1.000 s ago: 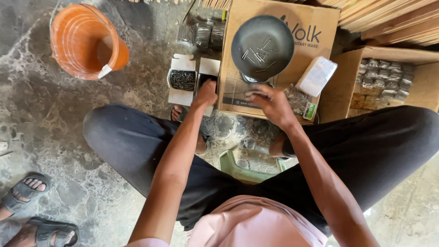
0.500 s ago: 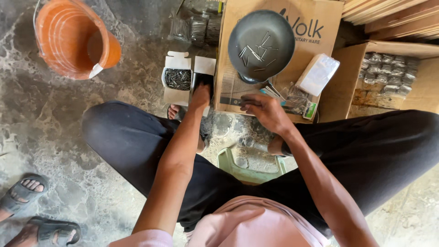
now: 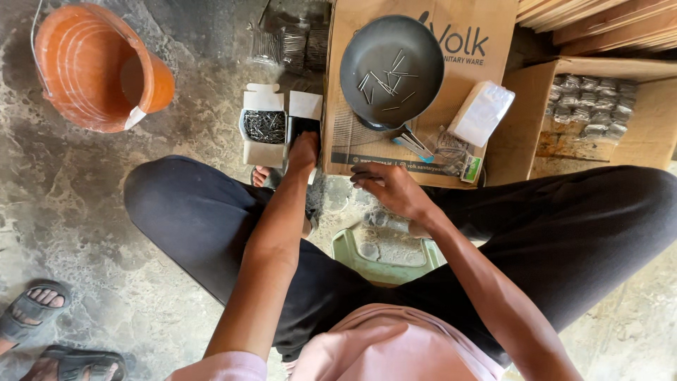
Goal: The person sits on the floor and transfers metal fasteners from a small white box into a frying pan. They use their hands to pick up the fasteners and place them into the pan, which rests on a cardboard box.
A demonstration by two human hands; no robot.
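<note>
Left hand [image 3: 303, 152] has reached into the small open box [image 3: 305, 127] (grip hidden), right hand [image 3: 391, 189] now loosely curled, empty, off the cardboard [image 3: 367, 152]

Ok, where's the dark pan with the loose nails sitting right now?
In the head view, the dark pan sits top centre on a flattened cardboard box, ahead of the right hand, with a white packet to its right.

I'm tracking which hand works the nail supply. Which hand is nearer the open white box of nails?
Left. The left hand reaches into the small box right beside the open white box of nails. The right hand sits farther right, at the cardboard's near edge.
</note>
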